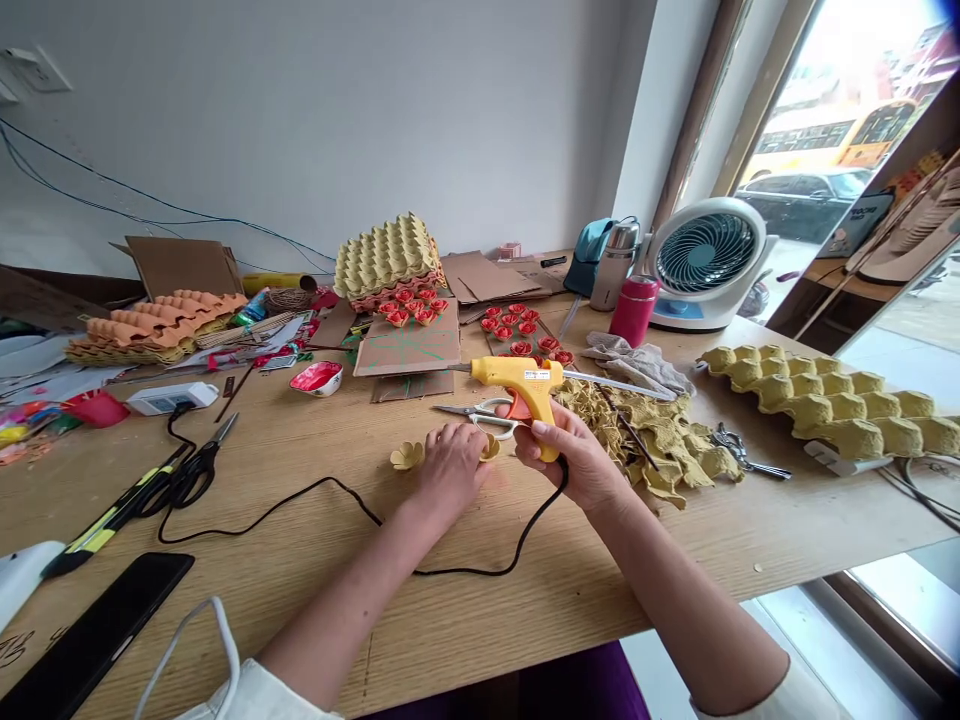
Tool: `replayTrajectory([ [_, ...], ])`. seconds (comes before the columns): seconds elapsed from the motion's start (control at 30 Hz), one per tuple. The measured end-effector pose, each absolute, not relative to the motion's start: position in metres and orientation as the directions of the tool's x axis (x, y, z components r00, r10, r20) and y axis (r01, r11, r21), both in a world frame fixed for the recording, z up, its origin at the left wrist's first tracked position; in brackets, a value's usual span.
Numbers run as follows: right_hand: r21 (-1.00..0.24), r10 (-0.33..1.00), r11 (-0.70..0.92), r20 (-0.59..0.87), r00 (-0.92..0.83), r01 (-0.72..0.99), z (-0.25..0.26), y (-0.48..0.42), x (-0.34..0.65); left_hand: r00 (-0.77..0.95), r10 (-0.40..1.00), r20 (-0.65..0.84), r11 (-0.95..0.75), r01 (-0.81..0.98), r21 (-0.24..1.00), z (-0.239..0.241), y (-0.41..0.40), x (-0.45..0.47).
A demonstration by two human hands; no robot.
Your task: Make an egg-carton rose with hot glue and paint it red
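My right hand (566, 455) grips a yellow hot glue gun (517, 374) by its handle. The gun's nozzle points left, and a clear glue stick (622, 385) runs out of its back. Low over the table, my left hand (452, 458) has its fingers curled at a yellow egg-carton flower (490, 448), partly hidden by the hand. Another yellow petal piece (407, 456) lies just left of it. Behind the hands are scissors with pale handles (495, 418). A black cord (472, 572) loops from the gun across the table.
Red paper flowers (411, 307) sit on a cardboard sheet (409, 345), near a red-painted dish (316, 377). Yellow carton scraps (637, 440) and an egg tray (832, 400) lie right. Black scissors (191, 475), a power strip (172, 397) and a phone (97, 635) are left; a fan (705, 260) stands behind.
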State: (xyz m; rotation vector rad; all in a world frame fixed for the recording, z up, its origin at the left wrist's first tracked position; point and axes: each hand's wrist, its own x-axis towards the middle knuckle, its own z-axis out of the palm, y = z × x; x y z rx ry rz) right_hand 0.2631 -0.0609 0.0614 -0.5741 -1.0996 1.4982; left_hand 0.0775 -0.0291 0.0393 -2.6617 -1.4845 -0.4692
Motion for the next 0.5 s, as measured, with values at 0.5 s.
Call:
replayTrajectory([
  [0.5, -0.874, 0.971, 0.105, 0.193, -0.140, -0.474, 0.063, -0.060, 0.260, 0.180, 0.810, 0.558, -0.506, 0.695, 0.510, 0.044, -0.041, 0.013],
])
